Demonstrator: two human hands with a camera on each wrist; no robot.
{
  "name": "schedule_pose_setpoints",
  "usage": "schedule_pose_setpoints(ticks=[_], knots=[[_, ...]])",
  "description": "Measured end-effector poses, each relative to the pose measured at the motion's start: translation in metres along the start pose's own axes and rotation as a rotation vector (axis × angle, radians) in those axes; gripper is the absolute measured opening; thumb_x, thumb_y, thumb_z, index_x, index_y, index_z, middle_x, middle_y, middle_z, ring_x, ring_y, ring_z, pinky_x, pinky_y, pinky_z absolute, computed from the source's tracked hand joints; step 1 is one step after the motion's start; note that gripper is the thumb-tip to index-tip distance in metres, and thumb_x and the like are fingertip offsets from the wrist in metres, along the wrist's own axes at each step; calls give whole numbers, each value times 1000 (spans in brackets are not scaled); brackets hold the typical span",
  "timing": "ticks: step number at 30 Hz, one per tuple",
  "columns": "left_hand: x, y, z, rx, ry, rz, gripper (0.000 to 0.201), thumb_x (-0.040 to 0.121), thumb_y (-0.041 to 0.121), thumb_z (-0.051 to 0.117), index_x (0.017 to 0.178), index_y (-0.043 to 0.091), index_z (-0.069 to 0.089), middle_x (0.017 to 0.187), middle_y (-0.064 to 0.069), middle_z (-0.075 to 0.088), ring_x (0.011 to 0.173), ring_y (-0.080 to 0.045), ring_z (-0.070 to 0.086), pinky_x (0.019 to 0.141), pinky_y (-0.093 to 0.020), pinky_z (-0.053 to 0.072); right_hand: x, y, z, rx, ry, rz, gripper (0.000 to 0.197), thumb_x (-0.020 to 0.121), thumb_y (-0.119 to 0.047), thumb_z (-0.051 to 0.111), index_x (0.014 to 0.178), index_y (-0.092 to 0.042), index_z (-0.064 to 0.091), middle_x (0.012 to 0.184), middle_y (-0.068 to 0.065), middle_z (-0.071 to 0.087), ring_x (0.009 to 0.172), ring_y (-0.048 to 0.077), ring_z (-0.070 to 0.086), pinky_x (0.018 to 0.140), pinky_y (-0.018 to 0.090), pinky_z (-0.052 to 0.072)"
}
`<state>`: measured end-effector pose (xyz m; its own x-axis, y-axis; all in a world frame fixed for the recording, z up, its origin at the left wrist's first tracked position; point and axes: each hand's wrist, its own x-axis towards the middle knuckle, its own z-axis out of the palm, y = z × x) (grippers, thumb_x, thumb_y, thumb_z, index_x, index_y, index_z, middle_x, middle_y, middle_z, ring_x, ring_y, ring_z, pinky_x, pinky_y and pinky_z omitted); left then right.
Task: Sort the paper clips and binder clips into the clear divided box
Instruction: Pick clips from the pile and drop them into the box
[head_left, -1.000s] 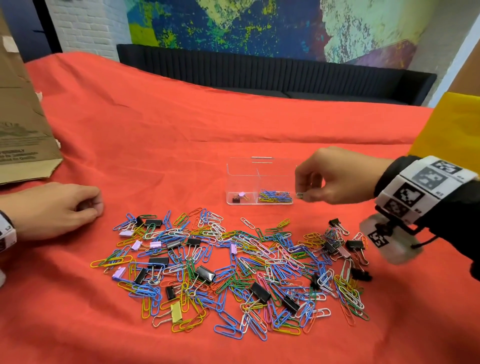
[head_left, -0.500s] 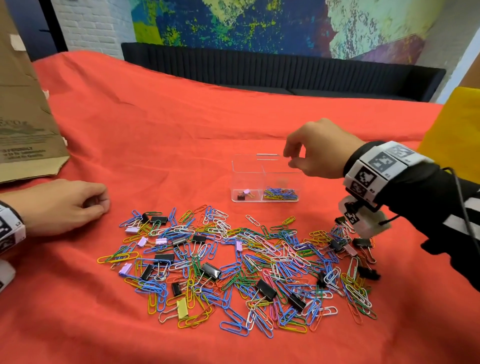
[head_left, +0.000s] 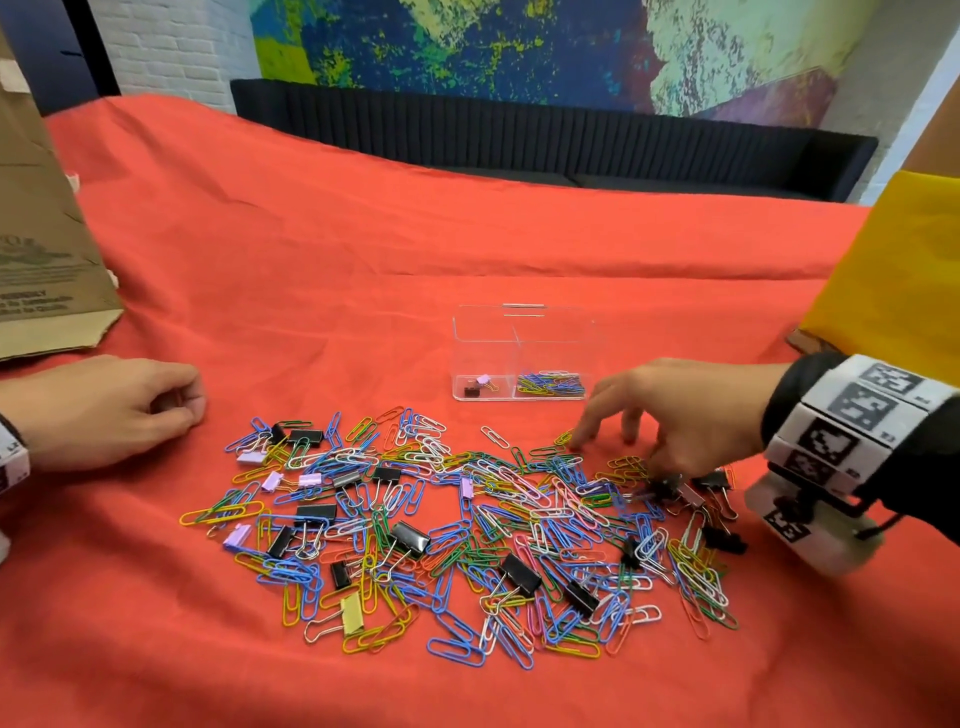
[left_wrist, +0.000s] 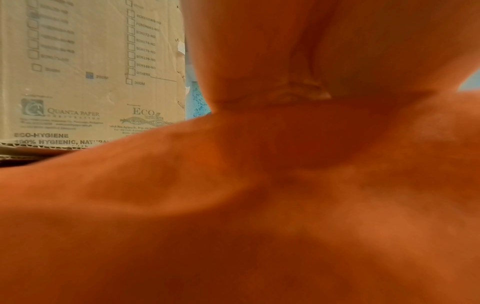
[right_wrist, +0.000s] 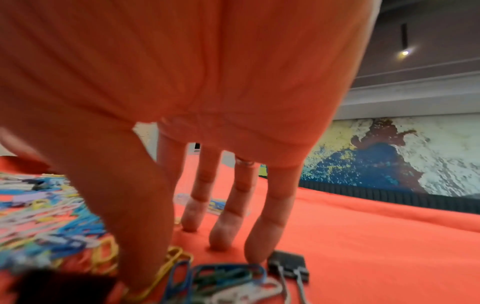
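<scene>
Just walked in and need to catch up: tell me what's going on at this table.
A person is sorting clips into a clear divided box. Its left compartment holds binder clips, its right one paper clips. The right hand reaches with spread fingers into the mixed pile on the red cloth, holding nothing visible. The left hand rests idle beside the pile.

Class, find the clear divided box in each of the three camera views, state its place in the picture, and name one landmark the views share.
Head: the clear divided box sits centre, just beyond the clip pile, left of the right hand.
Left wrist: not in it; hand and cardboard fill the picture.
Right wrist: only a blurred part shows, low centre, between the fingers.
Shared landmark: the red cloth.
</scene>
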<state>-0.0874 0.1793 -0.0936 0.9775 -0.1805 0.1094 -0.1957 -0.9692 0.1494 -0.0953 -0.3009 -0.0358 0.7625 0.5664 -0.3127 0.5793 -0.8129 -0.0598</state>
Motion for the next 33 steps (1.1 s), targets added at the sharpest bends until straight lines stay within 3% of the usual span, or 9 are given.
schedule_pose_setpoints(ticks=[8,11,14,16,17,20,24,29,33], knots=[[-1,-1,2,-30,19,-13,26,80,13,69,64,30,57,53,14,61,48,-6,54,52,-31,45,0,-7,11,32,139,78,34,77,-11,63,97,-39,69,83,-5,69,65,2,60,69,26,55],[-1,-2,2,-35,14,-20,25,80,15,68,67,34,58,52,11,61,45,-10,55,53,-34,47,0,-11,8,33,115,63,30,75,-9,61,92,-31,69,73,-8,65,69,6,62,65,25,53],[-2,-2,2,-37,20,-23,25,81,16,68,67,33,57,50,10,61,46,-16,57,53,-37,48,0,-12,5,40,80,74,27,73,-5,59,86,-27,67,64,-24,61,60,-3,57,48,9,41],[-2,-2,2,-38,16,-15,27,81,15,69,69,37,58,51,11,61,46,-15,57,53,-36,48,2,-13,2,36,71,67,27,71,-4,59,82,-27,67,63,-36,57,60,-3,58,48,9,40],[-1,-3,2,-41,16,-12,28,80,14,69,69,37,58,51,11,61,46,-14,56,53,-36,48,2,-12,1,32,83,63,26,70,-5,60,80,-28,67,63,-32,59,63,-1,60,50,9,40],[-1,-4,1,-37,21,-14,28,80,14,69,67,36,58,52,13,61,47,-10,56,54,-34,48,5,-9,-7,68,178,53,21,68,-9,62,74,-29,64,65,-13,66,66,5,65,58,18,47],[-1,-4,0,-2,-2,-7,25,80,17,68,68,35,57,57,17,62,48,-3,55,56,-31,47,12,-5,-31,187,326,27,25,65,-2,71,68,-26,63,62,-13,67,58,4,65,57,17,48],[-2,-4,-1,22,-23,-20,23,81,20,67,71,38,57,58,17,62,50,-3,56,58,-31,48,35,2,-59,224,707,100,22,66,-4,73,68,-24,65,68,-4,71,66,16,68,67,28,56],[-3,-3,-2,30,-40,-19,24,82,23,66,75,43,56,60,19,63,52,-1,57,60,-31,49,54,-3,-58,167,687,157,20,66,-5,74,72,-23,68,68,-3,71,67,14,68,68,28,56]])
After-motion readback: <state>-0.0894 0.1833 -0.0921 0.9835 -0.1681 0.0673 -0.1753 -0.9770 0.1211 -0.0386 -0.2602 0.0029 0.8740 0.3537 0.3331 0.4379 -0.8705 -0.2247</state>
